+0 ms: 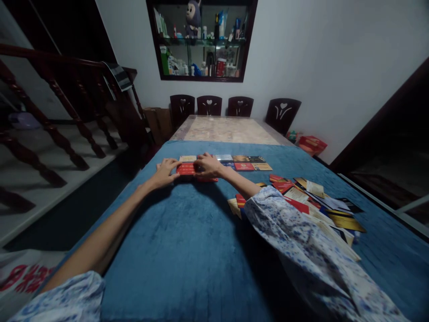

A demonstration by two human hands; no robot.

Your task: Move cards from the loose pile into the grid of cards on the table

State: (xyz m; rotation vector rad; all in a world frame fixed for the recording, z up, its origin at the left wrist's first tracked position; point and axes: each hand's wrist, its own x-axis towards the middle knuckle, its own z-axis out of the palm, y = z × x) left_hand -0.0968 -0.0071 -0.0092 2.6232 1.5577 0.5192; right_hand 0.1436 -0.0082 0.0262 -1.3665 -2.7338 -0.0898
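Observation:
Near the far part of the blue cloth, a red card (pixel 186 169) lies flat between my two hands. My left hand (pixel 165 173) grips its left end, with index finger and thumb at the two corners. My right hand (pixel 208 165) is curled down over the card's right end, its fingertips partly hidden. Another red card (pixel 210 180) shows under the right wrist, mostly covered. Behind the hands is a pale card (pixel 187 158). To the right, cards continue in two rows, among them a light blue card (pixel 224 157), a red card (pixel 244 167) and a dark card (pixel 256 158).
A loose heap of cards (pixel 296 194) spreads on the right, partly under my right sleeve. The blue cloth (pixel 187 241) covers the near table; its bare stone top (pixel 217 129) shows beyond. Several dark chairs (pixel 209 105) line the far end. A wooden railing (pixel 67 116) runs along the left.

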